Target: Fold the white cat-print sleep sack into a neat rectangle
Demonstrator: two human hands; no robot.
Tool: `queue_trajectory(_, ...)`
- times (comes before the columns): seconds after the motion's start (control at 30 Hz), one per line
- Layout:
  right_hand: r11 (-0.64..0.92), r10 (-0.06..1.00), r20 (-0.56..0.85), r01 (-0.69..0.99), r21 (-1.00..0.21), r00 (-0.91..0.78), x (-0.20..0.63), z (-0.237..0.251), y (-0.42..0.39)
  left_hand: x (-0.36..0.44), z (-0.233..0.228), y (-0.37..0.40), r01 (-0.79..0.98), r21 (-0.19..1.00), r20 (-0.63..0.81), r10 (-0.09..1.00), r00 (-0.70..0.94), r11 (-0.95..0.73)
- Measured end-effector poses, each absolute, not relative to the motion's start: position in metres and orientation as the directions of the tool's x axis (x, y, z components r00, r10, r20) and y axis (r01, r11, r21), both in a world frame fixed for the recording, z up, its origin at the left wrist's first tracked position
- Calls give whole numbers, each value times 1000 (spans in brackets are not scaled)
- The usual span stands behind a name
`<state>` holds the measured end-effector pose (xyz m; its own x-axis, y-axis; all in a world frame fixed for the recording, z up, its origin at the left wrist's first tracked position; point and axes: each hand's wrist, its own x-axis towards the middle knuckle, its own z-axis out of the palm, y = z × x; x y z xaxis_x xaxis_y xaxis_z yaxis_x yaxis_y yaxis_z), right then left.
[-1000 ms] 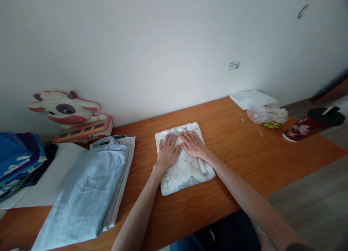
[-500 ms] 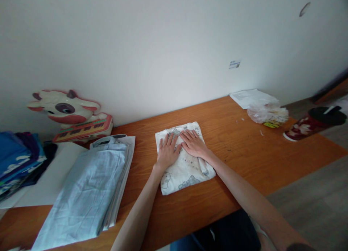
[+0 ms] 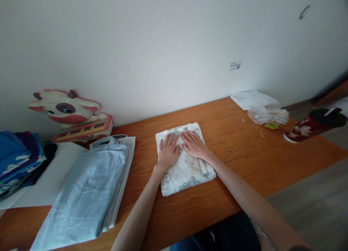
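Left hand (image 3: 168, 156) and right hand (image 3: 194, 145) lie flat, grasping nothing, on the folded white cloth (image 3: 183, 173) on the bench (image 3: 236, 138) (nothing has noticeably shifted), so from here I judge it a steady press.

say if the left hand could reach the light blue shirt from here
Probably yes: the left hand lies flat on the Hello Kitty cloth, and nothing upright on the wooden tabletop blocks its way to the light blue shirt.

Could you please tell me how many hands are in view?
2: the left hand lies flat on the folded white cloth, and the right hand lies flat on it too, just to the right. Neither is hidden.
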<state>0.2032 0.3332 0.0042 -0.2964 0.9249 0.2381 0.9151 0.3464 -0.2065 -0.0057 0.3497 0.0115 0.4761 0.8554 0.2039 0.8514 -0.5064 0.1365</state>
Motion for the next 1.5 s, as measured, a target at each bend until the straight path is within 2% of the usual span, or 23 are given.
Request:
queue_trajectory(1.17, 362, 921, 234, 908, -212, -313, 204, 8, 333, -6, 11, 351, 847, 146, 208, 853, 479, -511)
queue_trajectory(1.5, 374, 915, 256, 892, -253, -311, 204, 9, 333, -6, 9, 351, 847, 136, 233, 847, 478, -515)
